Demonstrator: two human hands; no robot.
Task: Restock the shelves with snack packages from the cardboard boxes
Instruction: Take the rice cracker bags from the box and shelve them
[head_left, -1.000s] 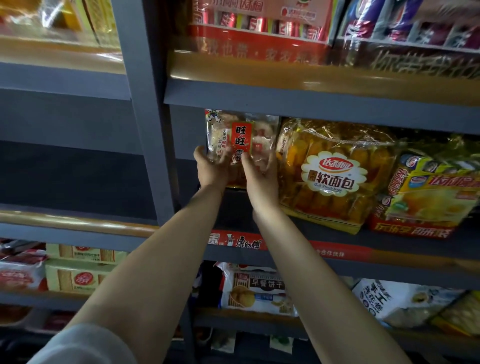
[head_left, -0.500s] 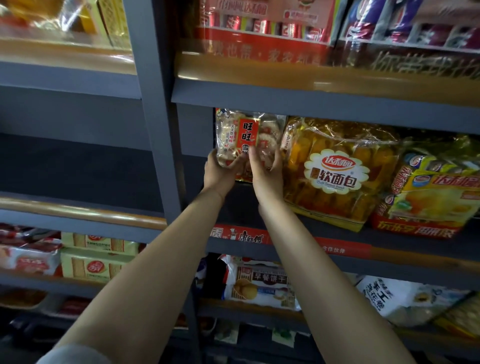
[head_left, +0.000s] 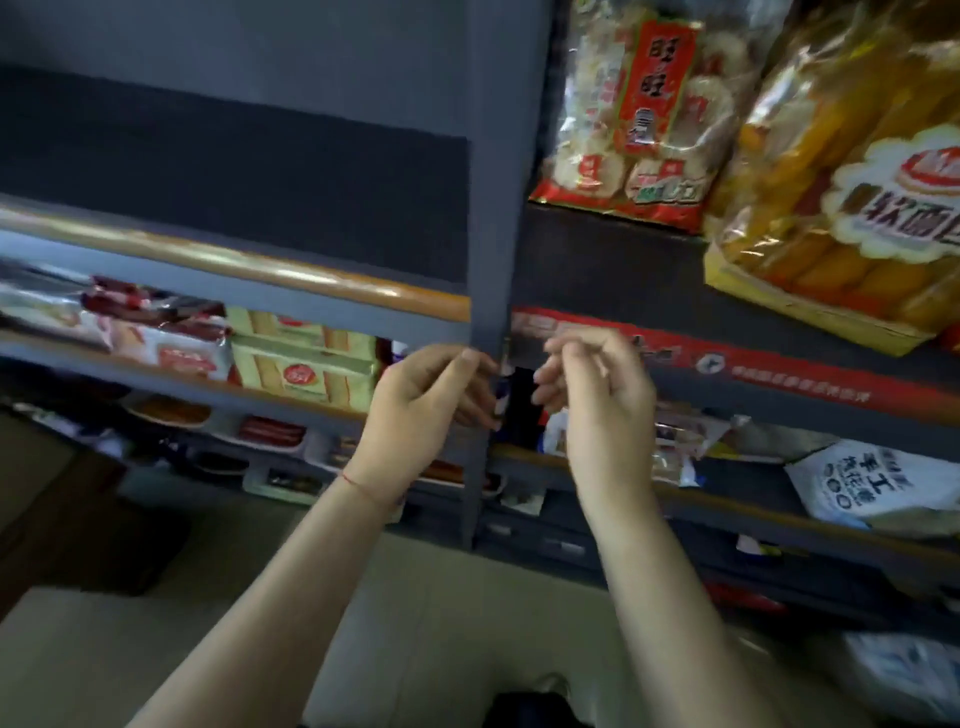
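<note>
The grey shelves (head_left: 498, 218) of a shop fill the view, with a pale floor below. A second ago both hands were up on the rice cracker bag (head_left: 644, 114), setting it in place. Now they have let go and come down in front of the post between the shelves. The bag stands upright on its shelf, at the left end, touching the big yellow bread bag (head_left: 841, 218) on its right. So this bag looks done, and the next job is likely to fetch another one from a box. No cardboard box shows in the view.

The left hand (head_left: 421, 410) holds nothing; its fingers are loosely curled, with the thumb near the fingertips. The right hand (head_left: 597, 400) is also empty, its fingers loosely bent. The two hands are near each other but not touching. The cracker bag is well above both hands, up and to the right of the right hand. Lower shelves hold more snack packs (head_left: 306, 364).
</note>
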